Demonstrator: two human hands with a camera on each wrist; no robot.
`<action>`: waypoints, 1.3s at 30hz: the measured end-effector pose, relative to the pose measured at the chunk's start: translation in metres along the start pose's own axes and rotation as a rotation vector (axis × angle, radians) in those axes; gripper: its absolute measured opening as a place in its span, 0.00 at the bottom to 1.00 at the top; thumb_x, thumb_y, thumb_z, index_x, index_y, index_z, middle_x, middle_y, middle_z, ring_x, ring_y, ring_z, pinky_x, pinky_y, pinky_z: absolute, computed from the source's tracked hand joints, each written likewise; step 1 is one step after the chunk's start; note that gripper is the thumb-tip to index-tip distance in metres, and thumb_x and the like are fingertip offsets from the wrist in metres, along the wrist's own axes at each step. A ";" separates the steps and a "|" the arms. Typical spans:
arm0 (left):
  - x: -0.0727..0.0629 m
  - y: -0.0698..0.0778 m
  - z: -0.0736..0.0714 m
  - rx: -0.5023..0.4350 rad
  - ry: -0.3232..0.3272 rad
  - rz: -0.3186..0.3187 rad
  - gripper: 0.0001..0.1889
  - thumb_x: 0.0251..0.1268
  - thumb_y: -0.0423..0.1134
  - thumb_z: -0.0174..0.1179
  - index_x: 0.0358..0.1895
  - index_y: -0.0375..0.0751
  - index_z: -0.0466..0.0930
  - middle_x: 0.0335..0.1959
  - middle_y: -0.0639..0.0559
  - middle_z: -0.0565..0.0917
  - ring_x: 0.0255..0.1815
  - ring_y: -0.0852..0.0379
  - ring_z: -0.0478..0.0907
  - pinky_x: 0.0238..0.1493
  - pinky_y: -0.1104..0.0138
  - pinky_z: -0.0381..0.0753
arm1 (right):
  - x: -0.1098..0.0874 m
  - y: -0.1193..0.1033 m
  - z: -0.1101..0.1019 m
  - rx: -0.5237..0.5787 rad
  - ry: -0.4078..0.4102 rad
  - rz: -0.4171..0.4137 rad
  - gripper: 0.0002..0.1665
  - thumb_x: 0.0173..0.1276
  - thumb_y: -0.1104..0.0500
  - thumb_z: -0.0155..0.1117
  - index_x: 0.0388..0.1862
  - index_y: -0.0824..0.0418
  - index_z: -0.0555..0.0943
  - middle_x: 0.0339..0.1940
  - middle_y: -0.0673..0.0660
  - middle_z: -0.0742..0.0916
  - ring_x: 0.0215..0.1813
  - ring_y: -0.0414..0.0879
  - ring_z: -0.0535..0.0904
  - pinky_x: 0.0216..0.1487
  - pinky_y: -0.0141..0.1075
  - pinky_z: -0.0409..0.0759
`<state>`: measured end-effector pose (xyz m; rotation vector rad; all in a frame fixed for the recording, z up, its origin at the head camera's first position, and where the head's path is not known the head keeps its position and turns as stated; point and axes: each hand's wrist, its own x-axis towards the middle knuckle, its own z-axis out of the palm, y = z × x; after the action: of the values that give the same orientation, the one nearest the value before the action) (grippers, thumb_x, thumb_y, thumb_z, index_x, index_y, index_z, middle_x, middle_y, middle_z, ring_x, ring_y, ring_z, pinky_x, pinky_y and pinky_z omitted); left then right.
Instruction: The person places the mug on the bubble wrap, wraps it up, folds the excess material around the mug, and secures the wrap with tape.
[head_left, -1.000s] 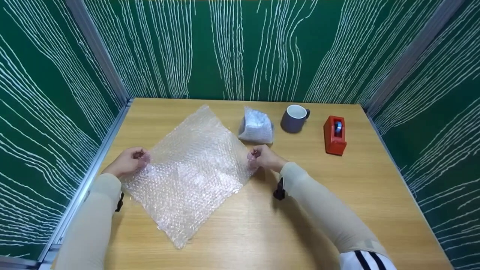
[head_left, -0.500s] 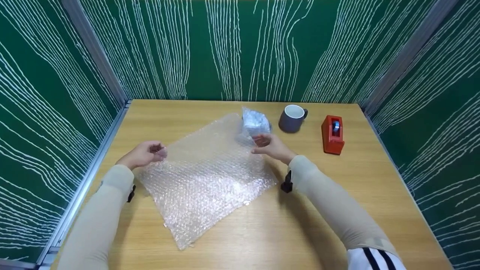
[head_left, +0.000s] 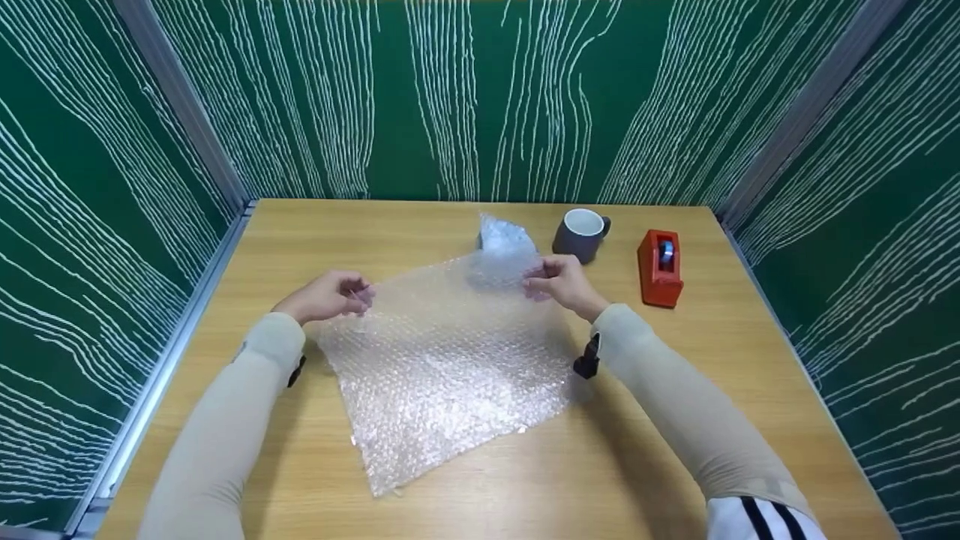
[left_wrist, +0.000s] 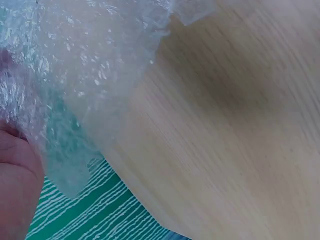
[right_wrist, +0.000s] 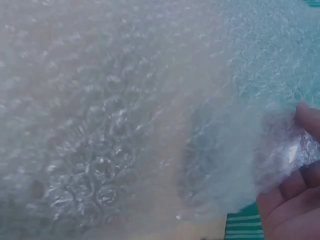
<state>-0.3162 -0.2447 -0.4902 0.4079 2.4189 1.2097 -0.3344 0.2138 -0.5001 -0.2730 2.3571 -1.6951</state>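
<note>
A clear sheet of bubble wrap [head_left: 442,375] stretches between both hands above the wooden table, its lower corner toward the front. My left hand [head_left: 330,295] pinches its upper left edge; in the left wrist view, part of the thumb shows beside the crinkled bubble wrap [left_wrist: 100,65]. At the upper right edge, my right hand [head_left: 562,285] pinches the sheet between thumb and fingers. The right wrist view has the bubble wrap [right_wrist: 115,125] filling most of the picture, with fingers at the right. Behind the sheet sits a bubble-wrapped bundle [head_left: 506,234], its lower part seen through the plastic.
A grey mug [head_left: 579,234] with a white inside stands at the back, right of the bundle. Farther right is a red tape dispenser [head_left: 660,270]. Green walls with white lines [head_left: 405,97] enclose the wooden table [head_left: 720,390] at the back and sides.
Both hands have moved right and slightly away from me, carrying the bubble wrap. My right hand has opened and taken a new hold on the edge. The sheet now overlaps the bundle in view.
</note>
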 end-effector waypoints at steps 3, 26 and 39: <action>0.004 -0.003 0.002 0.037 0.015 -0.016 0.14 0.73 0.33 0.71 0.57 0.36 0.84 0.54 0.42 0.86 0.53 0.50 0.82 0.58 0.63 0.87 | -0.004 0.008 -0.011 0.011 0.020 0.011 0.11 0.75 0.69 0.70 0.54 0.72 0.86 0.40 0.52 0.93 0.39 0.44 0.91 0.42 0.35 0.93; 0.048 -0.017 0.061 -0.026 0.232 0.088 0.14 0.63 0.24 0.69 0.52 0.29 0.83 0.44 0.46 0.83 0.46 0.54 0.78 0.46 0.71 0.79 | -0.047 0.075 -0.066 -0.149 0.072 0.231 0.11 0.73 0.62 0.75 0.51 0.65 0.89 0.37 0.44 0.91 0.41 0.42 0.81 0.43 0.30 0.83; 0.060 -0.018 0.082 -0.022 0.246 0.058 0.17 0.61 0.24 0.69 0.54 0.30 0.82 0.50 0.40 0.84 0.54 0.45 0.81 0.60 0.55 0.82 | -0.059 0.091 -0.071 -0.258 0.025 0.310 0.13 0.71 0.56 0.79 0.45 0.63 0.87 0.31 0.48 0.85 0.34 0.44 0.79 0.35 0.33 0.82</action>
<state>-0.3310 -0.1732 -0.5626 0.3418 2.6124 1.3817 -0.3001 0.3235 -0.5598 0.0715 2.4804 -1.2637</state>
